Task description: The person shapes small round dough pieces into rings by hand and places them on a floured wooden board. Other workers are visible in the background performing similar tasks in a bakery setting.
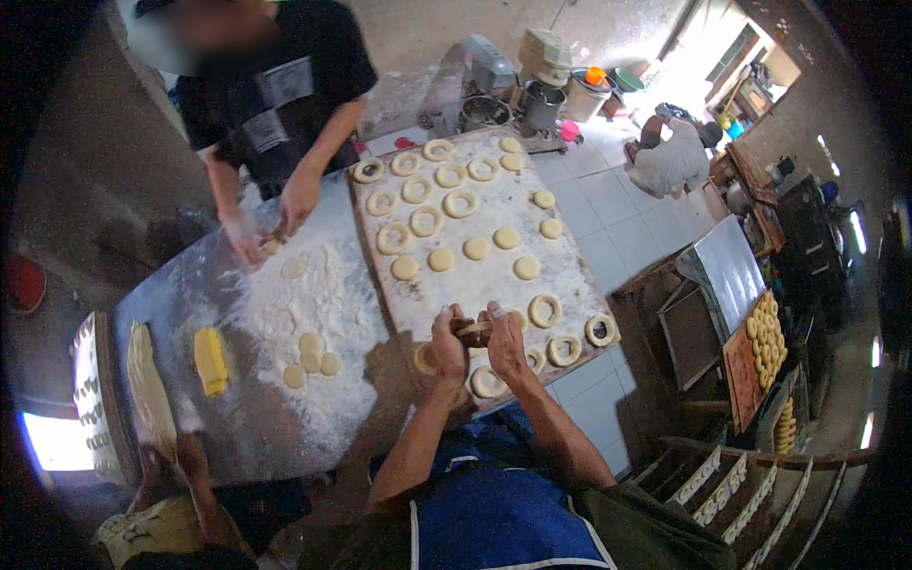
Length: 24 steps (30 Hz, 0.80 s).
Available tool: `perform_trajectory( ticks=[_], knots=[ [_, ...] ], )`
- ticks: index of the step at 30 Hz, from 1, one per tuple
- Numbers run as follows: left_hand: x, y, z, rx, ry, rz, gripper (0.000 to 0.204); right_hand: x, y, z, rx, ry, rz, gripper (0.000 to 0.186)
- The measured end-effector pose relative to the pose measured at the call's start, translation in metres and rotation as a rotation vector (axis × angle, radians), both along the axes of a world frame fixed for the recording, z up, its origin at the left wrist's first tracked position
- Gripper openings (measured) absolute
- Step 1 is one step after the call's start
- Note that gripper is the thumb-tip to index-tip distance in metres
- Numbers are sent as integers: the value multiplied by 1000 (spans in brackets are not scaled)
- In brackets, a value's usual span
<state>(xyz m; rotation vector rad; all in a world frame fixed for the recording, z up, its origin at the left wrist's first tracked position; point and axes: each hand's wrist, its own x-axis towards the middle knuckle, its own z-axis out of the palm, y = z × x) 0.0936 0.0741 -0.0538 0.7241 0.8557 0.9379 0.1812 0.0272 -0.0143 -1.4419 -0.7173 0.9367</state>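
Above the near side of a floured board (pixel 432 302), my left hand (pixel 448 344) and my right hand (pixel 504 344) come close together. Between their fingers they grip a piece of dough (pixel 472 329), seen nearly edge-on, so its full shape is hidden. Dough rings (pixel 545 325) lie to the right of and below my hands, some partly covered by them. Farther up the board are several more rings and flat dough rounds (pixel 476 249).
Across the metal table (pixel 256 432), a co-worker works dough by hand. Scattered flour (pixel 318 285), several dough rounds (pixel 311 363), a yellow block (pixel 210 362) and a long dough strip (pixel 150 389) lie there. Another person's hands touch the strip. At right stands a tray of shaped dough (pixel 766 332).
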Motion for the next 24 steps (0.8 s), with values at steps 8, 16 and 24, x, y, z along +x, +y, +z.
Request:
perform_trajectory(
  ticks=[8,16,24],
  knots=[
    [102,-15,17,238,48,-66,41,99,-31,0,-131,-73,0,61],
    [180,-37,-5,297,220,-185,42,177,-65,-14,-111,-279,-106,66],
    [222,-30,13,458,659,-277,42,244,-81,-7,-35,-457,9,32]
  ],
)
